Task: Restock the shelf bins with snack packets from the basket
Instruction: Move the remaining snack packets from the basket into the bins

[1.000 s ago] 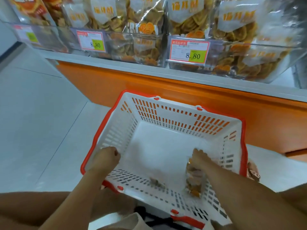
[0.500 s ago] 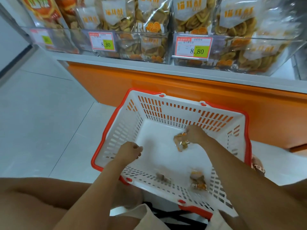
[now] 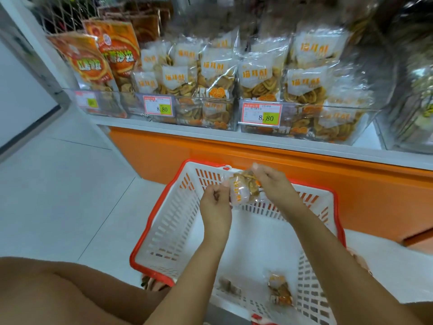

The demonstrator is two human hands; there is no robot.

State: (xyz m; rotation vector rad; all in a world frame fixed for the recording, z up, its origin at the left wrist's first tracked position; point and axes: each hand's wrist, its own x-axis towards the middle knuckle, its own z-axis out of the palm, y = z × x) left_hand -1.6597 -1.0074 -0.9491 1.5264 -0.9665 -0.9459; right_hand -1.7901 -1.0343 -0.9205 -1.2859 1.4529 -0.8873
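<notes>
Snack packet [image 3: 242,190]: between both hands, above basket [image 3: 168,221]
Left hand [image 3: 214,204]: fingers curled, pinching packet's left edge
Right hand [image 3: 273,184]: pinching packet's top right

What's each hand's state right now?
Left hand: pinches the packet at its left edge.
Right hand: holds the same packet from the right.

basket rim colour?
The basket rim is plain red with no pattern; it shows best in the head view.
</notes>
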